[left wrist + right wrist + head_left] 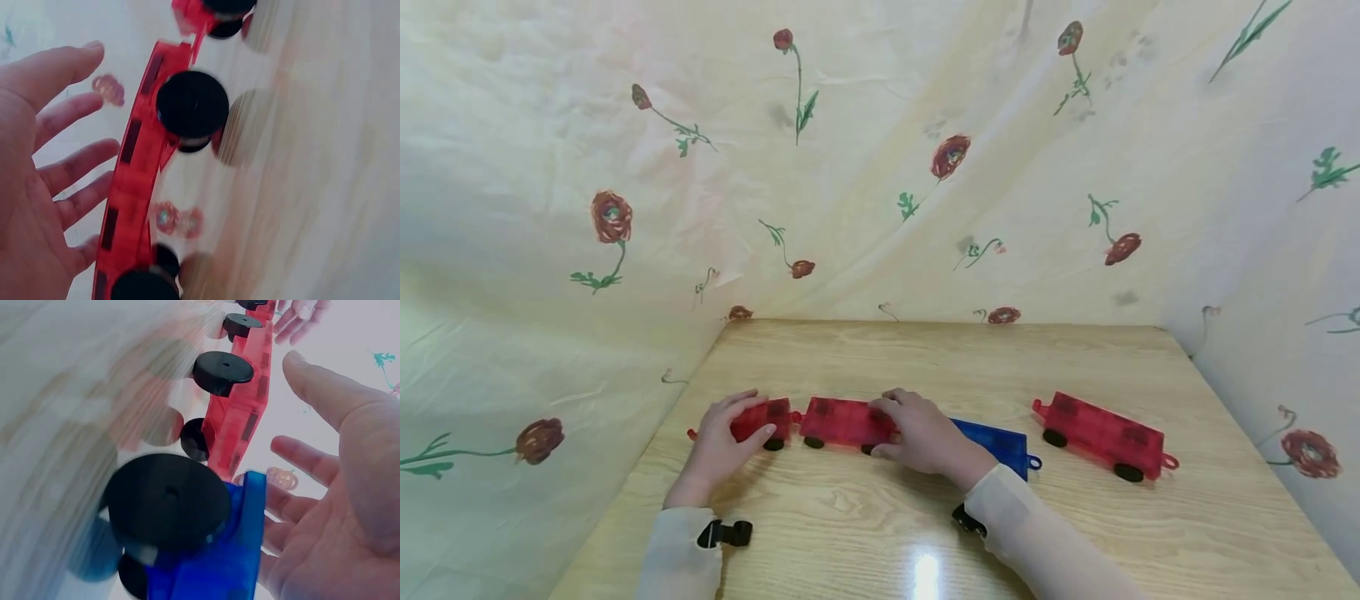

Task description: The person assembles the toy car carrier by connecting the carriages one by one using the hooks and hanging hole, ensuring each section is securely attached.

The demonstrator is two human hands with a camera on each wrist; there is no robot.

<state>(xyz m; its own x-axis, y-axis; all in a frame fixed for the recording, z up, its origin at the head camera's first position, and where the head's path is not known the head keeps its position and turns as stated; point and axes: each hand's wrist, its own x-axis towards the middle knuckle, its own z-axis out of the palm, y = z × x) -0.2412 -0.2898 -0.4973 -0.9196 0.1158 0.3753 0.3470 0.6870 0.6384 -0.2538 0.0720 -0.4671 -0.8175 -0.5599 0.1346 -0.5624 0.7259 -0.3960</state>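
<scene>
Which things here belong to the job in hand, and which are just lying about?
In the job:
left red car, at the left hand
middle red car, at the right hand
blue car, probably, as it sits next to the middle red car

Just lying about:
right red car, apart and untouched, though perhaps wanted later
flowered cloth, seemingly only a backdrop

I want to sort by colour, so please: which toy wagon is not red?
The blue wagon, between the right hand and the rightmost red wagon; the other three are all red.
</scene>
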